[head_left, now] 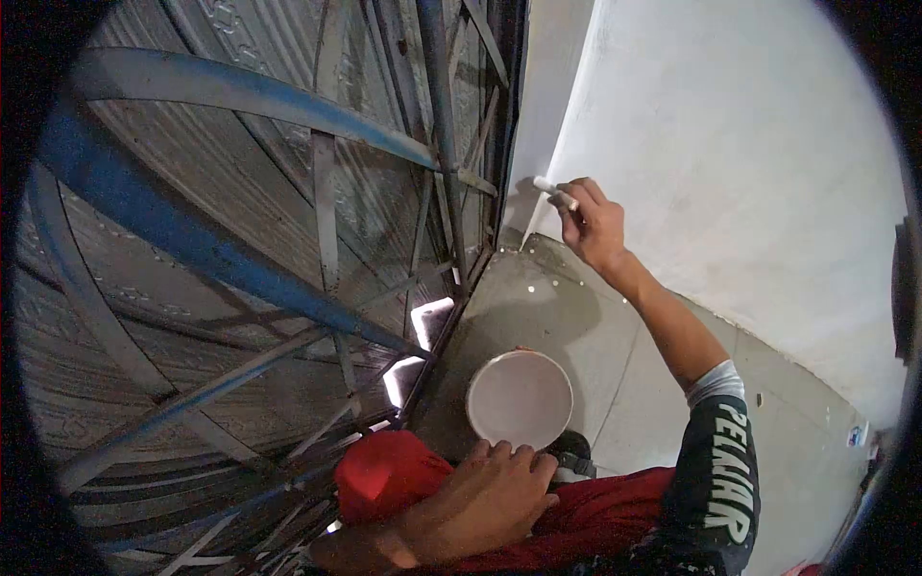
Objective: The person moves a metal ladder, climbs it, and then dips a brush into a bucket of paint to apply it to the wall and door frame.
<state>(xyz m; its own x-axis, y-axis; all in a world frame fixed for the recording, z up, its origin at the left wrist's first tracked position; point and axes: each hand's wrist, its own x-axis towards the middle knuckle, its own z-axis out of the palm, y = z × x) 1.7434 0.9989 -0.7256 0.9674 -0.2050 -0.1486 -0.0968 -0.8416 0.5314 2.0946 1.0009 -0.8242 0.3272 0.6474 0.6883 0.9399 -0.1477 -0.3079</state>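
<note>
My right hand (pixel 597 226) is raised near the foot of the white wall, its fingers closed round the handle of a small brush (pixel 555 194). The brush's pale tip points up and left toward the wall's edge. Low in the middle, my left hand (pixel 495 490) rests with its fingertips over the near rim of a round bucket (pixel 520 399). The bucket's inside is whitish. The thumb of my left hand lies to the right, and red cloth is beneath that hand.
A metal gate (pixel 327 173) with blue and grey bars fills the left side. The white wall (pixel 730 144) stands on the right. White drops dot the tiled floor (pixel 595 336). Part of a dark shoe (pixel 573 451) shows beside the bucket.
</note>
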